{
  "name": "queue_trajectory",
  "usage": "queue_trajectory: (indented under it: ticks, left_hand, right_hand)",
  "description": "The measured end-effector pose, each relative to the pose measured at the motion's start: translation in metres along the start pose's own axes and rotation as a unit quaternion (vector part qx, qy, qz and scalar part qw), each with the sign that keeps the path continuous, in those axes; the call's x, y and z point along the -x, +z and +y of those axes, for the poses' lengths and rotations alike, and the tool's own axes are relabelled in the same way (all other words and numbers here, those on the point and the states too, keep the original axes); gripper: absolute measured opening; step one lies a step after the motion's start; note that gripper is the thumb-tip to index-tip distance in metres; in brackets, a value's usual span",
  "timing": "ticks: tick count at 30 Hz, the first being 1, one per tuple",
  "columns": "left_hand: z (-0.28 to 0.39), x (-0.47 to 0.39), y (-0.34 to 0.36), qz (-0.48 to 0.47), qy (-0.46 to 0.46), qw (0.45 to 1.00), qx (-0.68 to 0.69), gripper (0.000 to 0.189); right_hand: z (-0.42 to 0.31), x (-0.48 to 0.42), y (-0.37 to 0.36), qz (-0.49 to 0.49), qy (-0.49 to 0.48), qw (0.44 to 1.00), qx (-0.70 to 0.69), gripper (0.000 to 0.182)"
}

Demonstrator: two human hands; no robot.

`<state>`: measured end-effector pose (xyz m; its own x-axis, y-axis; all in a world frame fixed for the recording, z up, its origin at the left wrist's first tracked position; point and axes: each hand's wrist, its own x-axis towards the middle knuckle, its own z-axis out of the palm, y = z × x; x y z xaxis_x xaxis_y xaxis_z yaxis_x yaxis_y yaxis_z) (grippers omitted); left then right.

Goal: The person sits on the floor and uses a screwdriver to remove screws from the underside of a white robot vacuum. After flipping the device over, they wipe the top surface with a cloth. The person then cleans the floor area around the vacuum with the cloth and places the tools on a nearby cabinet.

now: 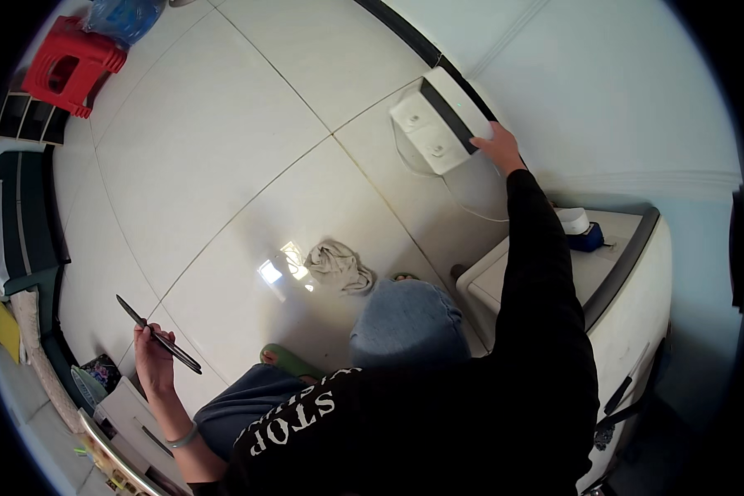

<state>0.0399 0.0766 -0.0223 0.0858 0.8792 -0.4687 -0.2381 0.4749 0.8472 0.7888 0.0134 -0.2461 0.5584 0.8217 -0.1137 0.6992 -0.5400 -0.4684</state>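
My left hand [154, 358] is raised at the lower left, its fingers closed around a long, thin dark tool [172, 352]; its exact kind is unclear. At the upper right, my right hand [502, 149] grips the near end of a white box-shaped appliance [426, 127]. My thumb rests by its black band, and the other fingers are partly hidden behind it. Two small raised parts show on its face, along with a small green light. The appliance is against the wall, and a white cable [465, 208] runs from it. A crumpled grey cloth [341, 266] lies on the tiled floor before my knees.
On my right stands a white cabinet [626, 273] with a grey edge, bearing a blue box [586, 238] and a white item [573, 219]. A red plastic stool [74, 65] and a blue plastic bag [124, 18] are at the far left. A dark green sofa [28, 217] lines the left side.
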Motion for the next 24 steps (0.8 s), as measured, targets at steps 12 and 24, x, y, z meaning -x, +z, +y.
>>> queue_trajectory:
  ticks: [12, 24]
  left_hand:
    - [-0.004, -0.009, -0.007, -0.007, -0.014, 1.0, -0.006, 0.01]
    - [-0.006, -0.011, -0.01, 0.007, -0.021, 1.0, -0.014, 0.011]
  right_hand:
    - [-0.012, 0.039, 0.03, 0.215, 0.132, 0.951, 0.177, 0.045]
    - [-0.017, 0.032, 0.03, 0.207, 0.291, 0.932, 0.062, 0.046]
